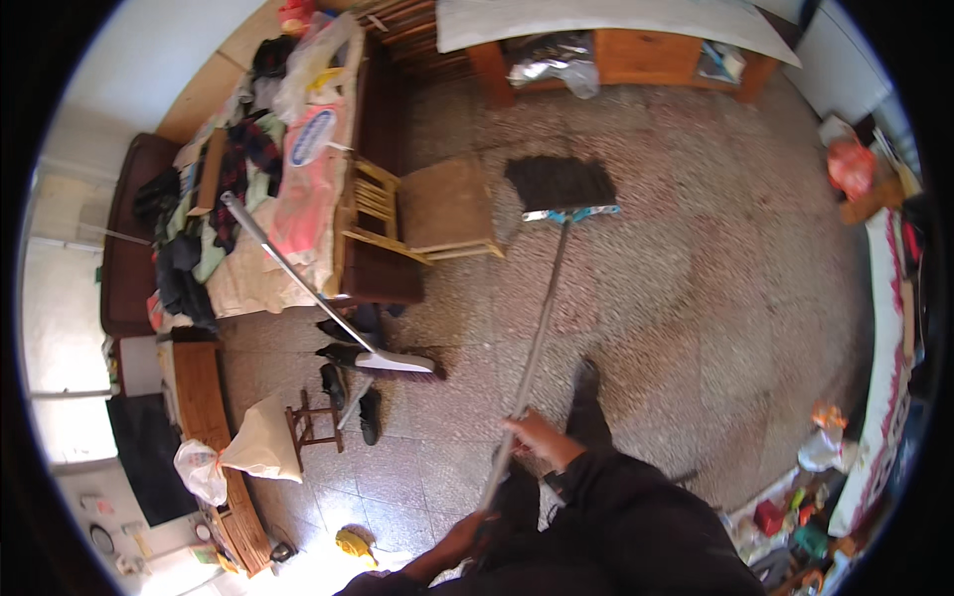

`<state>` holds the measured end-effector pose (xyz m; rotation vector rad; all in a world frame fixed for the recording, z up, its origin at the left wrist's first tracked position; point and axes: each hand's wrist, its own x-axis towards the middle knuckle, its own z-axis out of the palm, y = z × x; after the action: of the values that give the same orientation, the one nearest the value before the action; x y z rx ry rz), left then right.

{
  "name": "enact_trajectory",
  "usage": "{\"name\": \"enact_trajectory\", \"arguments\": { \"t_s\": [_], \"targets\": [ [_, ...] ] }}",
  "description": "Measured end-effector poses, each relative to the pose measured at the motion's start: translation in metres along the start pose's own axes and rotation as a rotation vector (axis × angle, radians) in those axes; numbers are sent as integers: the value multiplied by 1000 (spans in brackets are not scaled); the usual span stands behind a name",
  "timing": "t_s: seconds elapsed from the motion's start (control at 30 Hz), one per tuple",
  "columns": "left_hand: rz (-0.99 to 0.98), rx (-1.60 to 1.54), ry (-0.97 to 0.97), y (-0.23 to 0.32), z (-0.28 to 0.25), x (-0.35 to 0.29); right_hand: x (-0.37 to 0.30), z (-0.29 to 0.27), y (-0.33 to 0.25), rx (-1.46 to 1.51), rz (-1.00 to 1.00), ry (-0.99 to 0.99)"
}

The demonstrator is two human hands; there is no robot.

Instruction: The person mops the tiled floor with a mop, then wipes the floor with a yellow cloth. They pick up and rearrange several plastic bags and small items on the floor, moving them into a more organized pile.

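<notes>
Chair (447, 206) stands near the long-handled sweeper (563, 186) both hands (545, 440) grip; broom (396, 364) and shoes (371, 417) sit left.

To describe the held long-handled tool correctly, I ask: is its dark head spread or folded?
Spread: the dark head shows as one broad piece, with no fold visible.

A wooden chair (447, 211) is standing with its slatted back to the left, and just beyond that back a heap of clothes (260, 147) is lying on broad, cloth-covered furniture (248, 283). Below the chair and to its left, a white-headed broom (397, 364) is slanting toward that heap — near dark shoes (370, 415), a small wooden stool (318, 410) and a cream sack (266, 444) — while above and right of the chair a low wooden cabinet (646, 58) is bearing a white cover (616, 22).
</notes>
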<state>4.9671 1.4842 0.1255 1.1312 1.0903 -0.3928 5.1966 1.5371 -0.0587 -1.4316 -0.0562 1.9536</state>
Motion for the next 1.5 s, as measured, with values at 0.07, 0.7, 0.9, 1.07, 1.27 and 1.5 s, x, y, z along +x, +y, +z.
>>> {"name": "enact_trajectory", "arguments": {
  "t_s": [0.07, 0.7, 0.9, 1.07, 1.27, 1.5],
  "targets": [
    [-26, 319, 4, -63, -13, -65, -26, 39, 68, -69, 143, -122],
    [-158, 853, 91, 155, -58, 170, -3, -146, -46, 755, -186, 76],
    [-17, 757, -30, 382, 98, 401, -110, -307, -31, 899, -214, 331],
    [-97, 364, -155, 470, 234, 468, -177, -343, 22, 1037, -224, 556],
    [-75, 464, -144, 398, 170, 405, -176, -308, 0, 1151, -256, 505],
    [-154, 717, -123, 336, -86, 251, -105, -231, -105, 866, -262, 288]
  ]
}}
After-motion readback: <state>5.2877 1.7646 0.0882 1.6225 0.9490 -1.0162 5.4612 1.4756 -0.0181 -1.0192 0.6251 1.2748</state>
